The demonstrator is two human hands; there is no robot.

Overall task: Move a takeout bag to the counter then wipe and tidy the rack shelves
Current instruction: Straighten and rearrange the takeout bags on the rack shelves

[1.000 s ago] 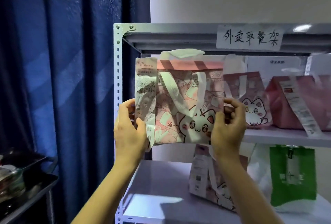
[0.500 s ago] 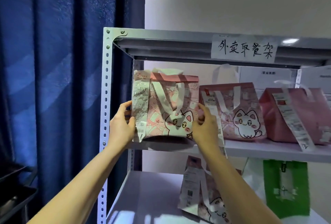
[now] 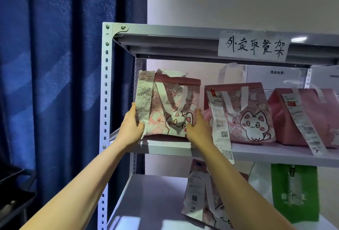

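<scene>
Now the takeout bag [image 3: 170, 104] stands upright at the left end of the shelf [image 3: 165, 147], mid-frame, flanked by both hands. The left hand [image 3: 131, 128] clasps its receipt edge and the right hand [image 3: 197, 129] its lower right corner (fingers partly hidden), so it sits squarely between them, equally near.

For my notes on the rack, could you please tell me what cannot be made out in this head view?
- Pink cat-print takeout bag: lower corners hidden by the left hand and right hand.
- Its white paper receipt: print too small to read.
- Plain pink bag: cut off by the right edge.
- Green bag on the lower shelf: lettering blurred.
- Bags' contents: hidden, all closed.
</scene>
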